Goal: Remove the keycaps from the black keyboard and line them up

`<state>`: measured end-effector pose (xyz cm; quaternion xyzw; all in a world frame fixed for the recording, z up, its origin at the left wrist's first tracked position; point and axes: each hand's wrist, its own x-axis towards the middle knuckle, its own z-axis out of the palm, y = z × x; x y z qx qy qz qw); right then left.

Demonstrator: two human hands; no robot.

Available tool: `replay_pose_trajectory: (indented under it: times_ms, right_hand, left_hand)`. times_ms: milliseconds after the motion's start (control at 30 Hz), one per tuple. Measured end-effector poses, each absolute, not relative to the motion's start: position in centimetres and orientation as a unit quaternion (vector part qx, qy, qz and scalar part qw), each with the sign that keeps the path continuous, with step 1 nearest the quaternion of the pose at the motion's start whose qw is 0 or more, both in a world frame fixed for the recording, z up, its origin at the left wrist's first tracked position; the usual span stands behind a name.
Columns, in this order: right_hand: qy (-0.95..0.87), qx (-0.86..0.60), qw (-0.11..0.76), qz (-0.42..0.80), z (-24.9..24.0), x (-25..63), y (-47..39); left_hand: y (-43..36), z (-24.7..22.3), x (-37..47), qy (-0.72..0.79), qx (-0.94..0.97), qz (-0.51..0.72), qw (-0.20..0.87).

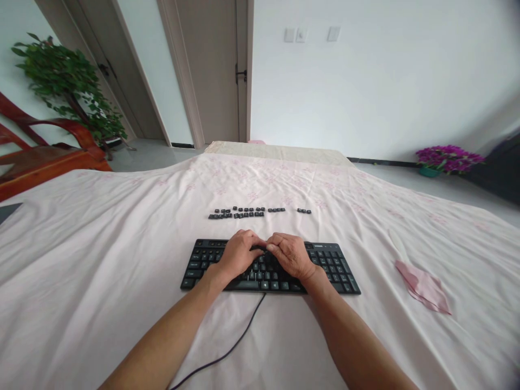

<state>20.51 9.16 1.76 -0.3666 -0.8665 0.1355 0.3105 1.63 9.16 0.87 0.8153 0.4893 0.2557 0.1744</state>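
A black keyboard (252,285) lies flat on the pale pink cloth, its number pad and spacebar side in sight. Over its upper middle, my left hand (240,252) bends its fingers, with the index finger and thumb pointing right. Touching or nearly touching it at the fingertips is my right hand (289,253), its fingers curled and its thumb pressed inward. Whatever lies between the fingertips is hidden. Behind the keyboard sit loose black keycaps (248,215) in two rough rows. A smaller group of keycaps (304,211) lies farther right.
A black cable (233,348) runs from the keyboard's near edge toward me. To the right rests a folded pink cloth (424,286) on the wrinkled bed-like cover (345,216). A wooden chair (69,149) and a leafy plant (60,76) stand at left; purple flowers (449,157) at right.
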Motion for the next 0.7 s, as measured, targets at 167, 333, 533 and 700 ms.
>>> replay_pose_trajectory:
  times_ms: [167, 333, 533, 700]
  right_hand:
    - [-0.838, -0.364, 0.369, 0.169, 0.8, 21.1, 9.1]
    - [-0.837, -0.358, 0.384, 0.156, 0.4, 21.1, 9.0]
    - [-0.838, -0.330, 0.413, 0.133, -0.1, 21.1, 9.0]
    - [-0.807, -0.329, 0.463, 0.165, 0.0, 20.9, 9.0]
  left_hand:
    - [8.9, 1.1, 2.8, 0.485, 0.824, 0.247, 0.157]
    - [8.4, 0.9, 3.9, 0.475, 0.833, 0.257, 0.118]
    - [8.0, 0.7, 4.0, 0.466, 0.838, 0.270, 0.089]
    - [7.9, 0.6, 4.1, 0.458, 0.837, 0.284, 0.099]
